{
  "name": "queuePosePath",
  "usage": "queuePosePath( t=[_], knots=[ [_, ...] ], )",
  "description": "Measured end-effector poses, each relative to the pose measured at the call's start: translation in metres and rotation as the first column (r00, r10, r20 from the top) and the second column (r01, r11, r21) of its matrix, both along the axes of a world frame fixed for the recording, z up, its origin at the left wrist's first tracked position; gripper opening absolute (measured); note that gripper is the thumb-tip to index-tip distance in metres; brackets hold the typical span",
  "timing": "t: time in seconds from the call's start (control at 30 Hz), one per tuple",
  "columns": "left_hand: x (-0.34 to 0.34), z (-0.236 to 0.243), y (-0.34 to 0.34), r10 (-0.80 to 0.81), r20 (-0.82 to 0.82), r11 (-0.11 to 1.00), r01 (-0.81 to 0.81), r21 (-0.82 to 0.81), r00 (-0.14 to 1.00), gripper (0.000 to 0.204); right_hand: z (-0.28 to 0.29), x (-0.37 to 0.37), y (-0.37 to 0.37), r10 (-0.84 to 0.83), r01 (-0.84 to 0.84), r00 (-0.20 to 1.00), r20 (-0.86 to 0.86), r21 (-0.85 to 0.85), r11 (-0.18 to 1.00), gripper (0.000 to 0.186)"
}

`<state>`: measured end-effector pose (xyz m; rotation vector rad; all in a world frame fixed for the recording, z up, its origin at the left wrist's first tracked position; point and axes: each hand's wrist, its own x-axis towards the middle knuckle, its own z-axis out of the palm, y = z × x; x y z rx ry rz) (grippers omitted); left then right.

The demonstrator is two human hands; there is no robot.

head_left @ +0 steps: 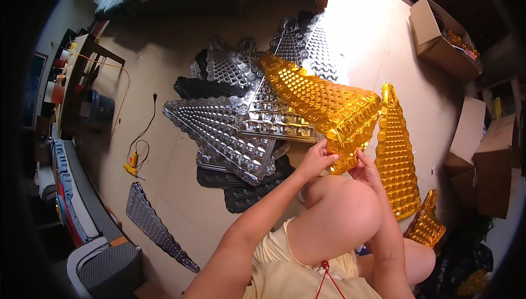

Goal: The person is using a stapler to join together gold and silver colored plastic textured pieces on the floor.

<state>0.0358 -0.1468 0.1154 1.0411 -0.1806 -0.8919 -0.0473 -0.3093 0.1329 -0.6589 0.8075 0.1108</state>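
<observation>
A shiny gold embossed plastic panel, triangular and bent along a fold, rises in front of my knees. My left hand grips its lower near edge, thumb and fingers pressed together. My right hand pinches the same edge a little further right. Behind and left of it lies a pile of clear silvery panels with the same bumps and scalloped edges. Among and under them are black panels. Another gold panel stretches along the floor at my right, and a smaller gold piece sits by my right knee.
A yellow glue gun with a black cord lies on the floor at left. One clear panel is near the grey sofa. Cardboard boxes stand at right, one holding gold pieces. A low table is far left.
</observation>
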Motion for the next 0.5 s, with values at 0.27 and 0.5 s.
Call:
queuePosePath(
  t=[0.27, 0.5],
  knots=[
    [0.036, -0.105, 0.072, 0.205, 0.403, 0.781, -0.397, 0.483, 0.892, 0.024, 0.013, -0.04, -0.016, -0.393, 0.393, 0.919, 0.014, -0.012, 0.919, 0.03],
    [0.11, -0.132, 0.159, -0.02, 0.558, 0.115, -0.552, 0.826, 0.83, 0.061, 0.024, -0.099, -0.037, -0.651, 0.628, 0.751, -0.107, -0.19, 0.755, 0.018]
  ],
)
